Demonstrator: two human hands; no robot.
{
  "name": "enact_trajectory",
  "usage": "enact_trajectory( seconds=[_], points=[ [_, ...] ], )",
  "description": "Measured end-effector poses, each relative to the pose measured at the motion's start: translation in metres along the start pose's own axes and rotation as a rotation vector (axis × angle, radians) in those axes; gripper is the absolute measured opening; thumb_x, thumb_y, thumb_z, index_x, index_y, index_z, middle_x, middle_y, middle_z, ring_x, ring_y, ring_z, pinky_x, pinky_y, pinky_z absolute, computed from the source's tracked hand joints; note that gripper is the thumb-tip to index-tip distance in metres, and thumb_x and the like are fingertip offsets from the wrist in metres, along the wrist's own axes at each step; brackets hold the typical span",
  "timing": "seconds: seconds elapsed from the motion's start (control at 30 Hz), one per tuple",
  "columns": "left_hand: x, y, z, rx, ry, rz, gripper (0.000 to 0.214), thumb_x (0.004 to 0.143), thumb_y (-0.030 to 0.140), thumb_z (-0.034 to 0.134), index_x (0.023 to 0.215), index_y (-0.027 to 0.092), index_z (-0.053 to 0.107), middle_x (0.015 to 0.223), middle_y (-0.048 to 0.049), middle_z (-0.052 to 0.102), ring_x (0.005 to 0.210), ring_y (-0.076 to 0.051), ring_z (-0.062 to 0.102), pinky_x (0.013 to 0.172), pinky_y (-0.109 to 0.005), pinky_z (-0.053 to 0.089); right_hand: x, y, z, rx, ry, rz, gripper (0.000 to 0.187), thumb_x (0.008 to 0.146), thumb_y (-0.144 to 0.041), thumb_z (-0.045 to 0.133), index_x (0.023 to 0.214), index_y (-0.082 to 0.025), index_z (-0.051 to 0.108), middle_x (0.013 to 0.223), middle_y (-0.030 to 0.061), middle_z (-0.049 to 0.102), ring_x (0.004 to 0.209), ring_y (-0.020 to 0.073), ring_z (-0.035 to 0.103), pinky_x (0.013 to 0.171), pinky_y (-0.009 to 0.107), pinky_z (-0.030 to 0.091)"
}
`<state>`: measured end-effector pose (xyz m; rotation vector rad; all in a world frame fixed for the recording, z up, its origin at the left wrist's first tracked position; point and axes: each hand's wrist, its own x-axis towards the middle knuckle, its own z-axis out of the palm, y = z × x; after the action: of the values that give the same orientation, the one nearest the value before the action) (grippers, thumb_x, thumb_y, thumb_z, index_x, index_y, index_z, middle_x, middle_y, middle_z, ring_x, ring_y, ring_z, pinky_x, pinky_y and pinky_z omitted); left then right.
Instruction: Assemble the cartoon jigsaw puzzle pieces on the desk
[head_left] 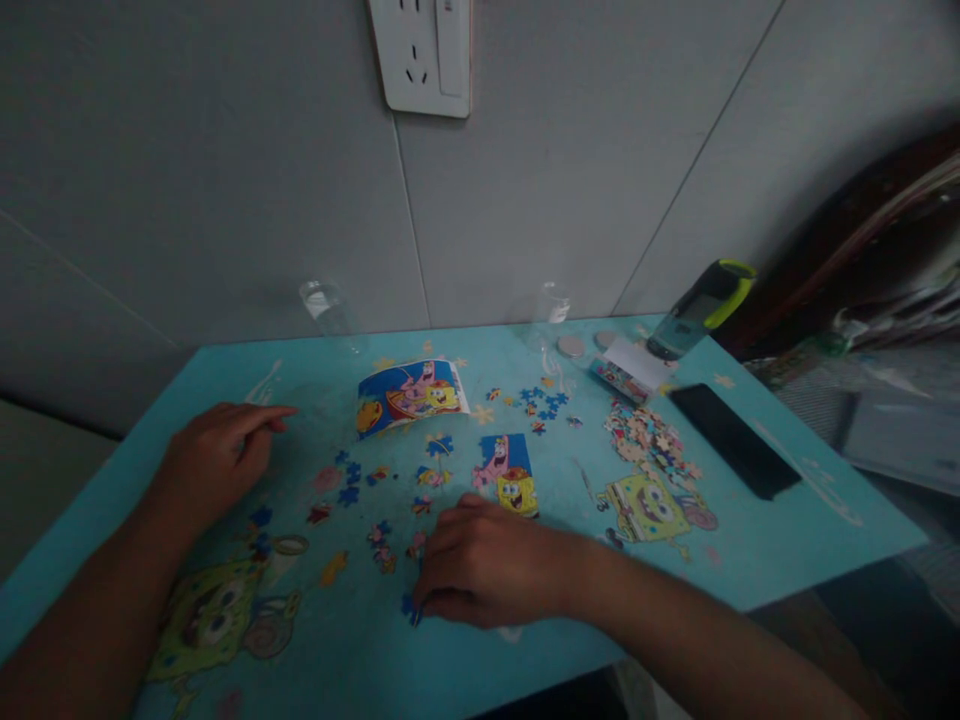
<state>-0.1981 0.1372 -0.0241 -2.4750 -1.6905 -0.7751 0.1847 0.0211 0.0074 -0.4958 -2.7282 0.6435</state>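
My right hand (487, 560) is low over the front of the table, its fingers curled and pinched at a blue jigsaw piece (411, 610). Just behind it lies a partly joined puzzle section (510, 470) with a pink and a yellow cartoon figure. My left hand (225, 455) hovers or rests at the left, index finger stretched out, with nothing visible in it. Between the hands are scattered loose blue pieces (349, 480) and several pink and yellow ones. The curled reference picture (412, 395) lies behind them. My right fingertips are partly hidden.
The cartoon-printed table (750, 570) meets a grey wall with a socket (420, 60). A heap of pieces (652, 440), a black phone-like slab (731, 440), a printed tube label (626, 375) and a bottle (697, 310) are at right. Clear containers (330, 310) stand behind.
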Motion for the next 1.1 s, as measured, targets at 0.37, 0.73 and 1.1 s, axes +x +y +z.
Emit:
enact_trajectory(
  seconds=[0.37, 0.73, 1.1],
  points=[
    [0.0, 0.004, 0.001, -0.015, -0.013, 0.05, 0.036, 0.092, 0.027, 0.046, 0.118, 0.044, 0.062, 0.102, 0.0049, 0.069, 0.101, -0.025, 0.065, 0.1, -0.049, 0.052, 0.001, 0.002, -0.003, -0.028, 0.011, 0.011, 0.018, 0.102, -0.03, 0.055, 0.102, -0.023, 0.071, 0.096, 0.0005, 0.074, 0.094, 0.0166, 0.062, 0.089, 0.033, 0.041],
    [0.003, 0.007, 0.001, 0.007, 0.004, 0.09, 0.033, 0.092, 0.023, 0.046, 0.115, 0.032, 0.068, 0.098, 0.0022, 0.072, 0.097, -0.023, 0.066, 0.096, -0.044, 0.053, 0.0, 0.0, -0.007, -0.001, 0.011, 0.029, 0.017, 0.102, -0.03, 0.056, 0.102, -0.022, 0.071, 0.095, 0.0018, 0.074, 0.095, 0.0175, 0.063, 0.092, 0.034, 0.042],
    [0.006, 0.02, -0.002, 0.003, -0.01, 0.065, 0.037, 0.092, 0.019, 0.043, 0.113, 0.024, 0.073, 0.096, -0.0039, 0.074, 0.095, -0.024, 0.067, 0.095, -0.042, 0.052, 0.0, -0.004, -0.008, 0.074, 0.05, 0.084, 0.015, 0.101, -0.025, 0.057, 0.098, -0.022, 0.071, 0.09, 0.003, 0.072, 0.092, 0.0189, 0.063, 0.088, 0.035, 0.044]
  ],
)
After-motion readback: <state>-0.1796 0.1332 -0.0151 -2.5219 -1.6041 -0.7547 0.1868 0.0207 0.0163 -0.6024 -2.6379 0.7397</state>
